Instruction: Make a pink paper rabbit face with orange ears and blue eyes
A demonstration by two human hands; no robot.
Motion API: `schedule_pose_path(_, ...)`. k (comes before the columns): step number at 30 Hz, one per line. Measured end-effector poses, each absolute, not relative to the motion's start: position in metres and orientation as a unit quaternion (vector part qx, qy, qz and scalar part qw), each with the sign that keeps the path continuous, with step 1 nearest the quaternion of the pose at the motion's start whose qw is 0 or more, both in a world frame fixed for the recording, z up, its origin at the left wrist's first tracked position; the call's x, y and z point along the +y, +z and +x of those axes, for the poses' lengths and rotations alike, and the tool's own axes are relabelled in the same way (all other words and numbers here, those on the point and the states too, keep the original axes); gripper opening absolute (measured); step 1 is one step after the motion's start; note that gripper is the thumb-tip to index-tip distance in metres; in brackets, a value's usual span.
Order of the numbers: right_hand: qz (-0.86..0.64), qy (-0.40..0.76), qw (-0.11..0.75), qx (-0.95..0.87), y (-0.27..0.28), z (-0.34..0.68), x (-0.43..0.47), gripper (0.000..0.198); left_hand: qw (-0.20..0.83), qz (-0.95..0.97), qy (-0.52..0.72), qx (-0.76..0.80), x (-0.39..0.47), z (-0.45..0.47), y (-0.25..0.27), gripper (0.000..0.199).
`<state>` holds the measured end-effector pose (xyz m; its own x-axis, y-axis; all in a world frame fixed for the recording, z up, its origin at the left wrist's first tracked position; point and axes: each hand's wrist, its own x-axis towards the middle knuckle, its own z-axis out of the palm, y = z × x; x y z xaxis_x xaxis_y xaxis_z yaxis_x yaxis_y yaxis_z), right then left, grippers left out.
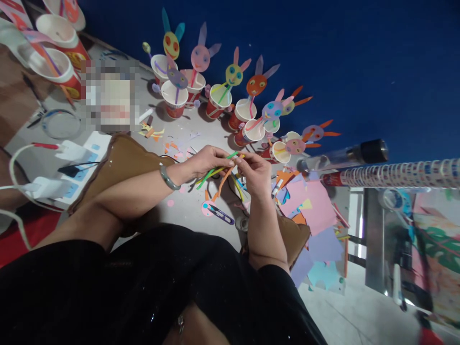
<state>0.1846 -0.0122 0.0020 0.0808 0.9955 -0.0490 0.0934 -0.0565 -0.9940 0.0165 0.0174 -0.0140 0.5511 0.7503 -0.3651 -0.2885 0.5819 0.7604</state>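
Note:
Both hands meet over the middle of the table. My left hand [209, 161] is closed on several thin coloured straws [206, 177], green and yellow, whose ends fan out toward me. My right hand [254, 171] pinches the same bundle from the other side, where orange and yellow straws hang down. The exact spot where the fingers meet is partly hidden. Below the hands lies a round paper rabbit face [207, 208] with orange ears. Touching it is a pair of dark thread snips [222, 214].
Paper cups with rabbit heads on straws [219, 98] line the blue wall. Coloured paper sheets [312, 203] lie at right, beside a long stack of cups [402, 173]. A power strip [81, 167] with plugs sits at left. Paper scraps [172, 147] and a tape roll [242, 223] lie nearby.

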Motion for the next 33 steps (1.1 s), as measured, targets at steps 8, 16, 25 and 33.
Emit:
schedule_pose_path(8, -0.565, 0.452, 0.452, -0.522, -0.001, 0.192, -0.013, 0.039, 0.799, 0.399, 0.321, 0.315, 0.014, 0.017, -0.019, 0.030)
schedule_pose_path(16, -0.547, 0.465, 0.454, -0.527, -0.007, 0.194, -0.012, 0.043, 0.809, 0.434, 0.281, 0.279, 0.013, 0.013, -0.023, 0.038)
schedule_pose_path(25, -0.555, 0.380, 0.454, -0.584, -0.007, 0.195, -0.011, 0.028, 0.869, 0.336, 0.238, 0.275, 0.011, 0.017, -0.012, 0.015)
schedule_pose_path(33, -0.534, 0.406, 0.451, -0.588, -0.005, 0.196, -0.014, 0.035, 0.873, 0.321, 0.247, 0.273, 0.012, 0.016, -0.011, 0.011)
